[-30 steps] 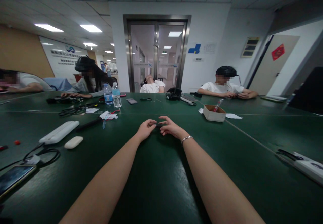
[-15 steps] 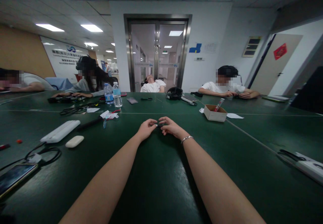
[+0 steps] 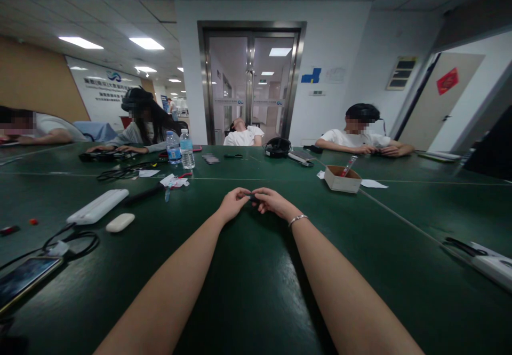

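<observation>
My left hand and my right hand meet over the middle of the dark green table. Between their fingertips is a small dark object, too small and too covered to name. The fingers of both hands are closed in a pinch on it, the left from its left end and the right from its right end. A silver bracelet circles my right wrist.
To the left lie a white power bank, a white oval case and a phone with cables. Water bottles stand farther back. A small open box is at right, a power strip near the right edge. Several people sit around.
The fingers of my right hand have closed in, and my fingertips are nearer together around the small dark object. The view has shifted very slightly.
</observation>
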`<state>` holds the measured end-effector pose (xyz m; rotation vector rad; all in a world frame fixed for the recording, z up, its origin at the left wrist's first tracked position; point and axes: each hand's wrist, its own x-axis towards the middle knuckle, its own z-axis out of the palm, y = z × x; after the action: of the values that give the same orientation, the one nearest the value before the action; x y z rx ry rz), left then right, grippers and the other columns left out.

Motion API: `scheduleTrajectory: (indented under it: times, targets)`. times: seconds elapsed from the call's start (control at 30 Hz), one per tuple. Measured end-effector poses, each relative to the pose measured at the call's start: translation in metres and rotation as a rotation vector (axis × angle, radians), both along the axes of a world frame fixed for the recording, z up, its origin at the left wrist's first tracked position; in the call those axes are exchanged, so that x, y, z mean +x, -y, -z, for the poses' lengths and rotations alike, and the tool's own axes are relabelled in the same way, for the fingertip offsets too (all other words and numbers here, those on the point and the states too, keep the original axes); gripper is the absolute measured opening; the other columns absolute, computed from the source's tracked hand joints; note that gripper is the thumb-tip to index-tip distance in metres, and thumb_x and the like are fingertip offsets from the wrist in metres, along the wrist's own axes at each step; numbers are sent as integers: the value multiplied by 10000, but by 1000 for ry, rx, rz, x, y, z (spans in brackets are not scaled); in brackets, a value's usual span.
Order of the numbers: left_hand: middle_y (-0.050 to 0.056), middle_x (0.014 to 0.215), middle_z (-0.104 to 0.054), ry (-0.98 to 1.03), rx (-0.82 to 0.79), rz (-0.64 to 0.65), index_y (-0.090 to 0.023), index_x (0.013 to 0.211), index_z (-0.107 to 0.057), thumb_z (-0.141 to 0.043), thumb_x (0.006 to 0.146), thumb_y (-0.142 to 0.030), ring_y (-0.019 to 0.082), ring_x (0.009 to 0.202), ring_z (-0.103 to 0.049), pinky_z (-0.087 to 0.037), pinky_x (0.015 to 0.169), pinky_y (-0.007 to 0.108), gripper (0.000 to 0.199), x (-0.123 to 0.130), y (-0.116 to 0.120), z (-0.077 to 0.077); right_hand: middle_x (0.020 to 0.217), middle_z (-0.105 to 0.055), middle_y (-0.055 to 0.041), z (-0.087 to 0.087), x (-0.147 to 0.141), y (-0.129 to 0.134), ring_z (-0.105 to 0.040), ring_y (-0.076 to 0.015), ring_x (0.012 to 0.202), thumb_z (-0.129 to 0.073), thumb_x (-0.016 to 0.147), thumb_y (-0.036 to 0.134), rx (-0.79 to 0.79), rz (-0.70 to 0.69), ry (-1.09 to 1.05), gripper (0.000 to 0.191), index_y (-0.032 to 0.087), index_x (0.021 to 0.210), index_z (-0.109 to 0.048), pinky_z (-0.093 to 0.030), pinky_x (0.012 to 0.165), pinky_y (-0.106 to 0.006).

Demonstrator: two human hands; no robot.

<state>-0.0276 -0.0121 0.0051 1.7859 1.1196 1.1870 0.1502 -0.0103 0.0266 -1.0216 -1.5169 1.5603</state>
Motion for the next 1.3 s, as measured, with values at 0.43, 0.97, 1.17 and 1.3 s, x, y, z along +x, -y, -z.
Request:
scheduleTrajectory:
  times: [0.43, 0.97, 1.17, 1.3]
  targets:
    - [-14, 557, -537, -49, -97, 53, -141, 986, -565, -427, 813, -406, 99, 491, -479, -359, 500, 211, 345, 1, 0, 2, 714, -592, -7, 2, 3, -1, -551, -55, 494, -594, 741, 22, 96, -113, -30, 263, 118, 986, -574, -493, 452, -131]
    - [12, 692, -589, -127, -38, 52, -175, 986, -572, -384, 826, -434, 112, 570, -524, -399, 566, 227, 358, 0, -2, 7, 727, -603, -10, 7, 6, -6, -544, -53, 496, -617, 717, 25, 101, -114, -46, 287, 116, 989, -589, -480, 455, -129]
    - [-4, 684, -560, -182, -12, -2, -199, 978, -588, -383, 823, -447, 111, 554, -501, -385, 545, 228, 356, -1, -2, 6, 738, -599, -11, 7, 5, -5, -541, -47, 490, -600, 716, 7, 106, -119, -33, 289, 115, 984, -591, -473, 454, -125]
    - [-17, 602, -512, -112, -57, 49, -180, 972, -584, -352, 827, -446, 111, 538, -476, -374, 534, 225, 381, 1, -2, 6, 733, -607, -17, 6, 5, -4, -538, -47, 488, -600, 723, 10, 105, -115, -30, 282, 109, 987, -591, -467, 453, -120]
